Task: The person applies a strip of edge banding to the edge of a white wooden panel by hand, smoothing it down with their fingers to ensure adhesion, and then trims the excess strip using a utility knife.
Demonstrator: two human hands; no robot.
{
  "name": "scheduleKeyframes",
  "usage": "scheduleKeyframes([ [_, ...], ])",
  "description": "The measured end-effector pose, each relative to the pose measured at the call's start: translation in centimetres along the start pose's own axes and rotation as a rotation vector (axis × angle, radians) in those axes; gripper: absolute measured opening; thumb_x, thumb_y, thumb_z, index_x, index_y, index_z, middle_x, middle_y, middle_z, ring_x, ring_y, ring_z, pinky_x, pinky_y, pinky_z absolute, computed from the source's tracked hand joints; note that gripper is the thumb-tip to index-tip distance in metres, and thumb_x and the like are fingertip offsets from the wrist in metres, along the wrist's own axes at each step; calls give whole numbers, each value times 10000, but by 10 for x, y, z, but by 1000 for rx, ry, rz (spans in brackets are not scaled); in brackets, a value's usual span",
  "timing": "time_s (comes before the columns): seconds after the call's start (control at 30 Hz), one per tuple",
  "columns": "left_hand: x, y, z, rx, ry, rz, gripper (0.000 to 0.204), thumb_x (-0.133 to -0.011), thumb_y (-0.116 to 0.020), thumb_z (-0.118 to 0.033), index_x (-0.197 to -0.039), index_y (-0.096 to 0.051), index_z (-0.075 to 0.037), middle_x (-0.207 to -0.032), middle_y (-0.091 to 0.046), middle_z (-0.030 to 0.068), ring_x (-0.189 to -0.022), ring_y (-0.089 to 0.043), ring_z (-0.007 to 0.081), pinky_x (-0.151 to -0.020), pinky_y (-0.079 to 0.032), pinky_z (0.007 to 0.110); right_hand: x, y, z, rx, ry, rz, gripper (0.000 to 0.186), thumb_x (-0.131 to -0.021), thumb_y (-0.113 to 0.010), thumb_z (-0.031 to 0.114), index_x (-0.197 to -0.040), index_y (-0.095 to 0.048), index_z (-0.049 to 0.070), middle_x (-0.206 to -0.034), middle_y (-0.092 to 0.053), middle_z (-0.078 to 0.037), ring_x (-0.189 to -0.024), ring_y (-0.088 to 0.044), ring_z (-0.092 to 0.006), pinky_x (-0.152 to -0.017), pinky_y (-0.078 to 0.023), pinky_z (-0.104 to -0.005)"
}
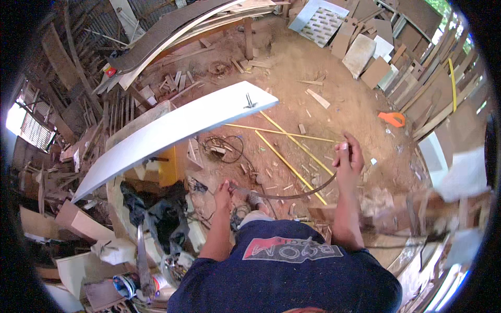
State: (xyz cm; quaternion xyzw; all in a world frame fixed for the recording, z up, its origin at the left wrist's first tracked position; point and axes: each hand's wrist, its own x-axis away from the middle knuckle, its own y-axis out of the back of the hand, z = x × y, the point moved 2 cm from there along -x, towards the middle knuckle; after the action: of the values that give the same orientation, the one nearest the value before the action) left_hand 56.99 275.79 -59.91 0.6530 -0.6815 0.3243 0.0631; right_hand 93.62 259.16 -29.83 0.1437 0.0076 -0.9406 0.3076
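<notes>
A thin dark strip (282, 197), flexible like a blade or band, bows downward between my two hands in front of my body. My left hand (224, 195) pinches its left end. My right hand (350, 151), raised higher, is closed around the other end, its fingers curled together. A long white board (177, 133) lies beyond my left hand, slanting up to the right. On its far end rests a small dark pronged metal piece (250, 101); its kind cannot be made out.
Several thin yellow strips (292, 168) cross over the dirt floor, among wood scraps. An orange saw handle (391, 119) lies to the right. Black plastic (162, 214) and a paint bucket (127, 286) are at left. Stacked panels (360, 55) lean at far right; a dark cable (227, 148) coils ahead.
</notes>
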Motion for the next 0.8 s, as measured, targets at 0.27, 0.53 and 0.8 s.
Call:
scheduleKeyframes([
  [0.27,-106,-14,0,-129,202,189,284,-1050,-727,-213,-1262,-697,-27,-1056,-774,83,-925,-754,206,-862,-619,357,-164,-76,-3,-1,137,-89,381,-1131,-583,272,-1429,-639,40,-951,-662,-38,-612,-505,-31,-532,-413,-211],
  [0.53,-151,-50,13,-276,361,270,322,-1055,-724,-268,-1267,-695,-28,-1044,-770,70,-963,-750,205,-924,-609,363,-284,-123,-48,-78,40,73,377,-1127,-593,277,-1423,-645,49,-942,-658,-37,-598,-512,-35,-494,-375,-210],
  [0.8,-185,-125,19,-19,202,124,303,-1024,-748,-261,-1226,-700,-41,-1072,-746,75,-904,-732,191,-843,-598,343,-467,-194,-164,-275,-112,261,348,-1117,-613,270,-1378,-657,44,-908,-637,-22,-568,-517,-36,-451,-366,-203],
])
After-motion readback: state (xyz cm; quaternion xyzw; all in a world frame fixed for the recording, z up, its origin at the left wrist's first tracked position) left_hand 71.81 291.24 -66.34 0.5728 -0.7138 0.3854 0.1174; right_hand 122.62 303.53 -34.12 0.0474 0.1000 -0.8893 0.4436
